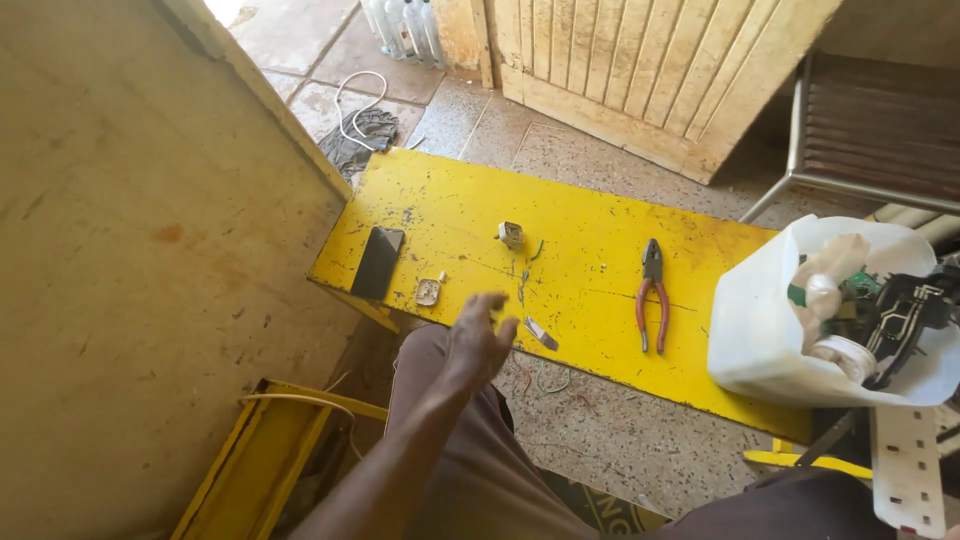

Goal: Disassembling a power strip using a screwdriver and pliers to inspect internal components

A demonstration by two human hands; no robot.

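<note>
From the head view, the person's left hand (478, 345) hangs over the near edge of the flat yellow painted board (600, 290), fingers spread apart and holding nothing; the right hand is out of sight. Nearest it lies a small pale grey plug piece (541, 334), tilted, just beside the fingertips, close to the board's edge. A careless sweep could likely knock it onto the speckled floor (600, 430), among loose wire scraps. Further off rest a black rectangular phone (378, 262), a small white socket part (428, 292), red-handled steel pliers (652, 295) and a white cut plastic jug (770, 340) stuffed with parts
</note>
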